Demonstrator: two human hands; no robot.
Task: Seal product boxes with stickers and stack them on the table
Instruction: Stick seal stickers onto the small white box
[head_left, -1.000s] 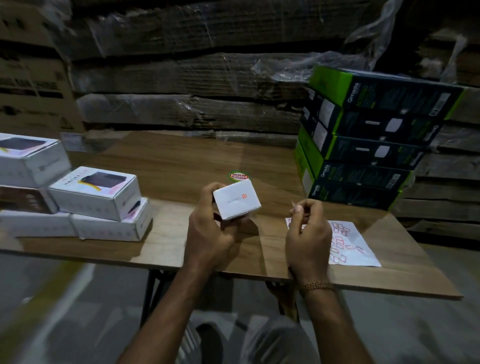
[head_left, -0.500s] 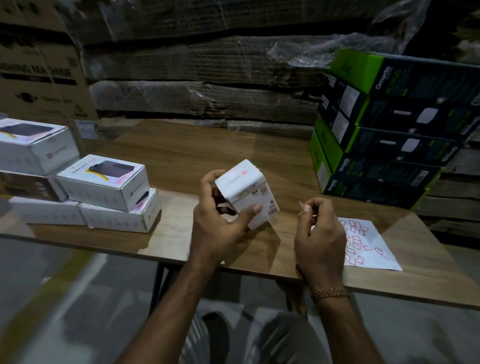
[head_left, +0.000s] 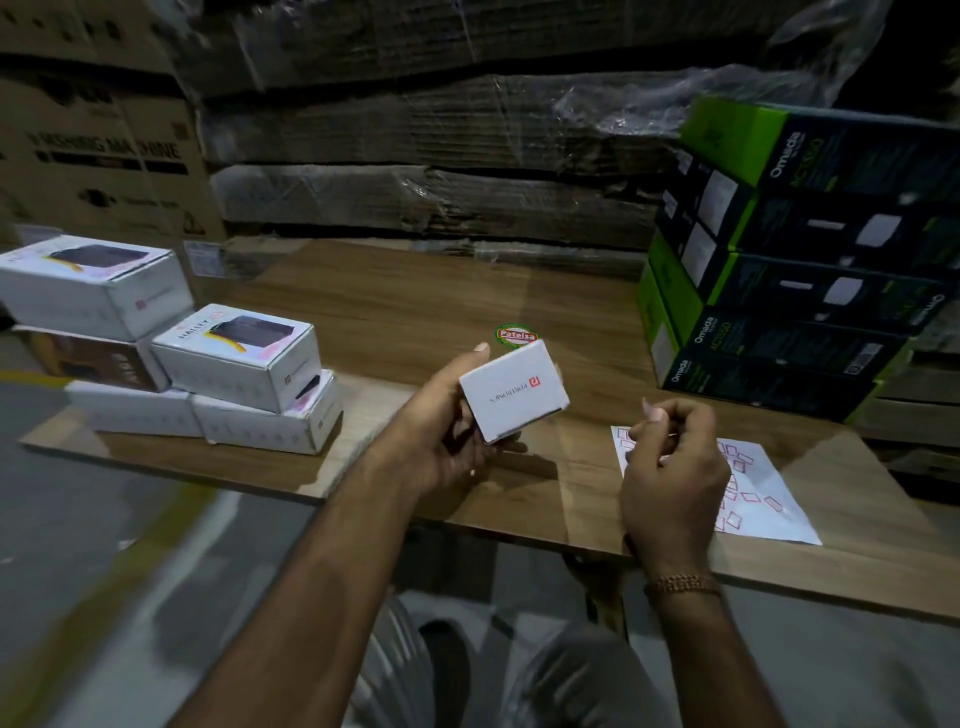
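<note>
While our left hand (head_left: 441, 436) grips the box (head_left: 513, 391) above the table (head_left: 395, 301), our right hand (head_left: 670, 467) pinches what we take for a sticker, which could curl onto itself or land crooked.

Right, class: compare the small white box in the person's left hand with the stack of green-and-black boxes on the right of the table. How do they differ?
1. The small white box is white with a red logo; the green-and-black boxes are dark with bright green ends.
2. The white box is small and near-cubic; the green-and-black ones are long and larger.
3. The white box is held tilted above the table by the left hand; the green-and-black boxes lie stacked on it.

Both are printed cardboard cartons.
</note>
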